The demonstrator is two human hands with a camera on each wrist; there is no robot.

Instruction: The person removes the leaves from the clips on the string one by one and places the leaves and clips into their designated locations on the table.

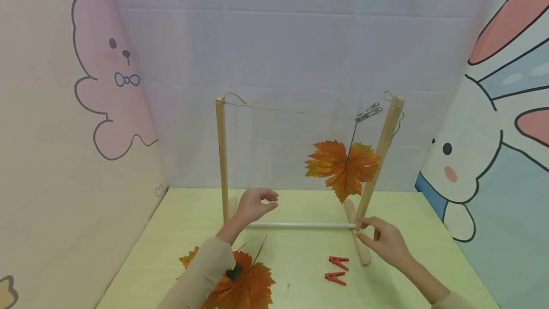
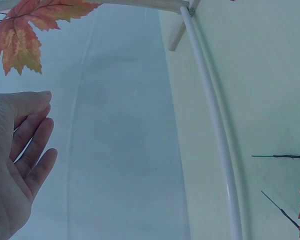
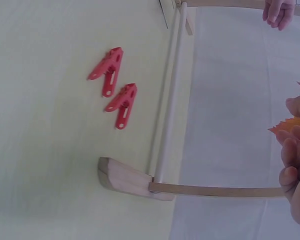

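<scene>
Orange leaf [image 1: 343, 166] hung from the grey clip [image 1: 365, 115] on the string [image 1: 291, 110]; left grip [image 1: 256, 204] and right grip [image 1: 386, 242] were empty, fingers loosely curved; light handling seemed best, lest the string sag.

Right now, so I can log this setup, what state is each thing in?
Gray clip: closed at the string, holding a leaf stem
Hanging leaf: suspended stem up
String: strung across the stand
Wooden stand: upright
Red clips: both lying loose on the table
Lower leaves: on the table, partly hidden by the left sleeve
Left hand: relaxed, holding nothing
Right hand: relaxed, holding nothing
</scene>
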